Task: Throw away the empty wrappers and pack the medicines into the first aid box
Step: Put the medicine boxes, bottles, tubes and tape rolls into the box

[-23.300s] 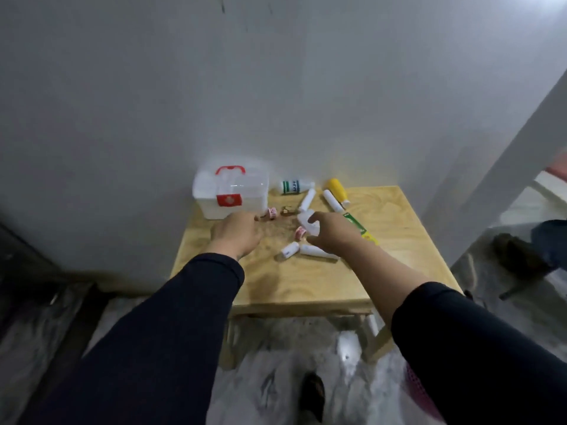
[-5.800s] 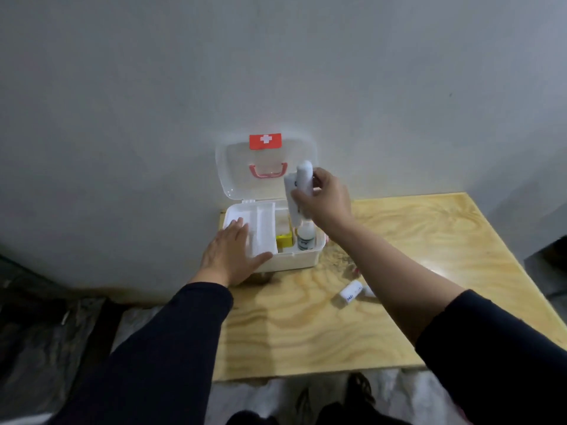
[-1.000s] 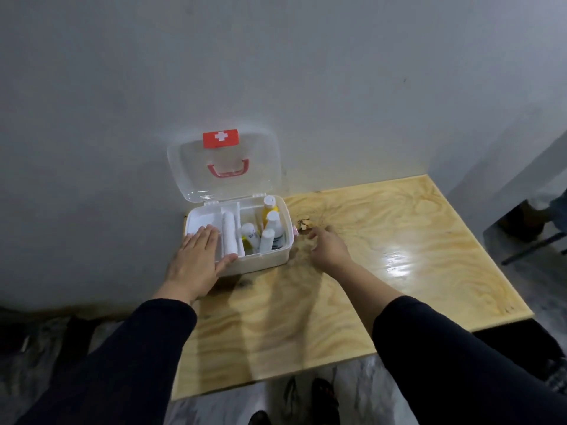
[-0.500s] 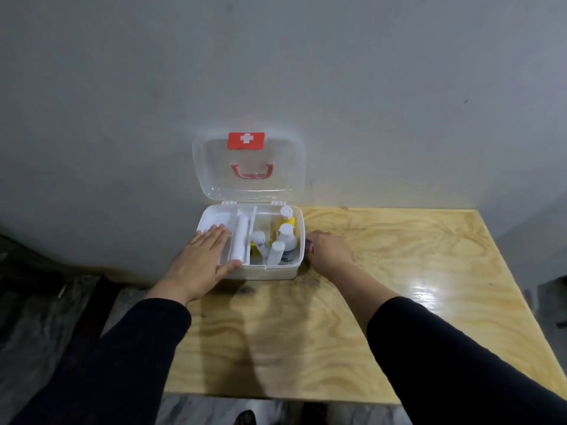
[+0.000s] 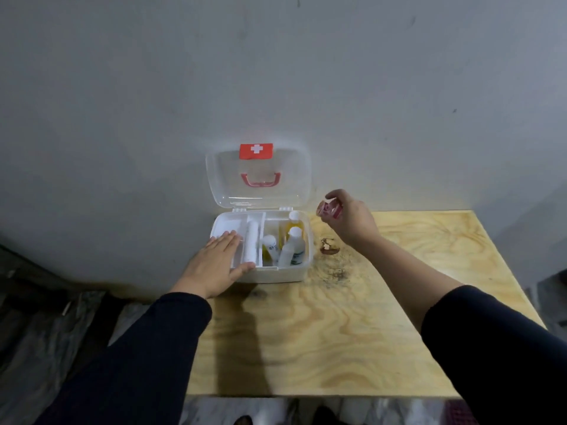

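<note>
Grey wall fills the upper field. Below it, the plywood table, pushed against the wall; dark staining on its surface just right of the box.

First aid box sits at the table's back left, touching or nearly touching the wall. Clear lid stands upright, open, leaning back toward the wall; red cross label at its top edge, red handle under it. White base is divided into compartments. Middle narrow compartment: one white tube lying lengthwise. Right compartment: several white-capped bottles standing or leaning together, with yellow showing among them; labels too blurred to read.

My left hand lies flat, fingers spread and unclenched, palm down over the box's left compartment and front left corner, gripping nothing.

My right hand is raised above the table, just right of the box, fingers pinched shut around a small pink-red item; what it is I cannot tell.

Small brownish scrap lies on the table beside the box's right wall, beneath my right hand.
</note>
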`<action>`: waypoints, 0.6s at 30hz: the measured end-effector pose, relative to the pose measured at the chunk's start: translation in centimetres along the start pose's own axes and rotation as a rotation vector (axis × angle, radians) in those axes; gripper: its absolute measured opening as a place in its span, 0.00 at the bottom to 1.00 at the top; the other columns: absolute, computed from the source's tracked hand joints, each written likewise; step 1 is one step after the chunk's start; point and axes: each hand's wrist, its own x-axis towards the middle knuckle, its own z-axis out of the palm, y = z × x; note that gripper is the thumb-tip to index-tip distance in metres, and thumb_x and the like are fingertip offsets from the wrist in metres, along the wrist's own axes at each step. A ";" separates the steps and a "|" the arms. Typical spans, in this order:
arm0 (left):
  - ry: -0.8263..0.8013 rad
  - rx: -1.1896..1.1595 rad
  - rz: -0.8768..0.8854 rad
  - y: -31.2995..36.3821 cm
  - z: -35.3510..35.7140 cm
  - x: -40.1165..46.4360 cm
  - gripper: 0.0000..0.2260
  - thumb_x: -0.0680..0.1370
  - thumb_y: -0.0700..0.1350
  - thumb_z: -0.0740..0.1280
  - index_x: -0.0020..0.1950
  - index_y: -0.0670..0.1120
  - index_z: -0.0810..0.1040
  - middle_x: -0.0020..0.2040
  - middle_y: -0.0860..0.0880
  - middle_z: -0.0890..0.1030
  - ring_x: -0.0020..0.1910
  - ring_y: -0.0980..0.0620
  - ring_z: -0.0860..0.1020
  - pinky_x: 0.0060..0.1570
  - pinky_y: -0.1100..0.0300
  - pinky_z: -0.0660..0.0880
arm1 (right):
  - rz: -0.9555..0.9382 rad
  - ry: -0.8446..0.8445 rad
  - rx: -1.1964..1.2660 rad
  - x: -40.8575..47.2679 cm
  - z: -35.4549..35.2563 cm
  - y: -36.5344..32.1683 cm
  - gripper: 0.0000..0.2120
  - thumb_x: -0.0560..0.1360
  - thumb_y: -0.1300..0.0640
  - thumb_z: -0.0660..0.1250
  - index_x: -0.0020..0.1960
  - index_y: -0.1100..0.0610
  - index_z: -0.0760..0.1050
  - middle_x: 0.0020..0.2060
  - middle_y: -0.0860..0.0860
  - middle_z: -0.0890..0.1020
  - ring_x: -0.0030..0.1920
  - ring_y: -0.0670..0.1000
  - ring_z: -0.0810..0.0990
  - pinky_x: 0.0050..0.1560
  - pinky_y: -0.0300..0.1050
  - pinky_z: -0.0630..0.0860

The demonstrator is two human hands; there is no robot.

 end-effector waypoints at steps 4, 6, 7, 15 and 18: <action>0.067 -0.159 -0.052 -0.2 -0.6 -0.4 0.44 0.74 0.69 0.59 0.79 0.47 0.45 0.80 0.50 0.45 0.78 0.52 0.46 0.75 0.55 0.48 | -0.044 0.017 0.039 -0.6 0.4 -4.3 0.15 0.72 0.54 0.71 0.57 0.54 0.74 0.52 0.53 0.83 0.52 0.55 0.80 0.51 0.50 0.78; 0.091 -0.194 -0.094 -0.7 -0.8 -0.3 0.49 0.71 0.71 0.61 0.79 0.45 0.43 0.80 0.49 0.44 0.78 0.51 0.46 0.75 0.55 0.48 | -0.087 0.002 0.043 -0.8 1.7 -6.6 0.13 0.73 0.54 0.70 0.57 0.54 0.76 0.51 0.52 0.83 0.50 0.53 0.80 0.49 0.46 0.77; 0.091 -0.213 -0.107 -1.0 -0.7 -0.2 0.51 0.70 0.72 0.62 0.79 0.45 0.43 0.80 0.49 0.43 0.78 0.50 0.46 0.75 0.55 0.48 | -0.116 -0.012 0.033 -0.8 2.6 -7.6 0.13 0.73 0.54 0.69 0.57 0.54 0.76 0.51 0.52 0.83 0.50 0.52 0.80 0.49 0.45 0.76; 0.118 -0.266 -0.131 -2.7 0.8 0.9 0.58 0.61 0.79 0.59 0.79 0.45 0.41 0.80 0.46 0.47 0.78 0.48 0.47 0.77 0.50 0.50 | -0.206 -0.209 -0.205 0.8 10.6 -12.3 0.16 0.76 0.57 0.65 0.64 0.52 0.75 0.58 0.54 0.78 0.60 0.56 0.74 0.58 0.50 0.73; 0.177 -0.307 -0.122 -3.0 1.2 1.1 0.58 0.57 0.79 0.58 0.78 0.49 0.49 0.76 0.47 0.58 0.76 0.47 0.57 0.73 0.47 0.59 | -0.224 -0.246 -0.368 1.6 12.0 -12.7 0.18 0.77 0.59 0.63 0.66 0.49 0.73 0.61 0.52 0.76 0.63 0.55 0.71 0.58 0.49 0.72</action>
